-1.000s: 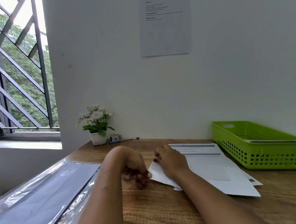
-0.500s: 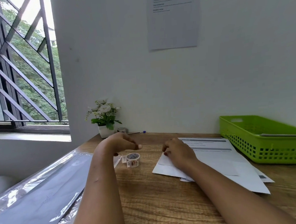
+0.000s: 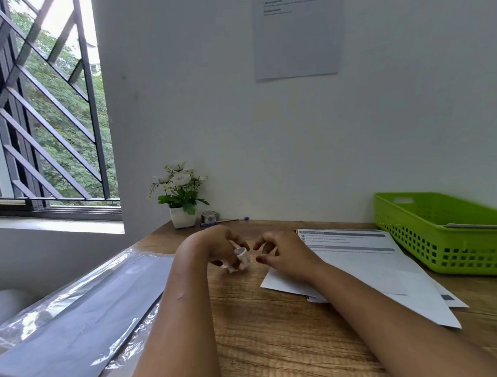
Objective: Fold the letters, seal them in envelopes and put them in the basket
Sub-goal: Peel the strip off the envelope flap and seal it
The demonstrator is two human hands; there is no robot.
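Near the front of a wooden desk (image 3: pixel 282 348), a plastic-wrapped pack (image 3: pixel 74 318) lies well left of the letters (image 3: pixel 373 265), a loose stack of white sheets. Just left of the letters, the left hand (image 3: pixel 213 245) grips a small tape roll (image 3: pixel 241 255) in curled fingers. The right hand (image 3: pixel 287 256), over the letters' left corner, is half-curled, thumb and forefinger apart, with nothing visibly held. The green basket (image 3: pixel 451 250) stands just right of the letters. Beyond the letters to the left, a potted plant (image 3: pixel 183 216) and a pen (image 3: pixel 223 221) sit by the wall.
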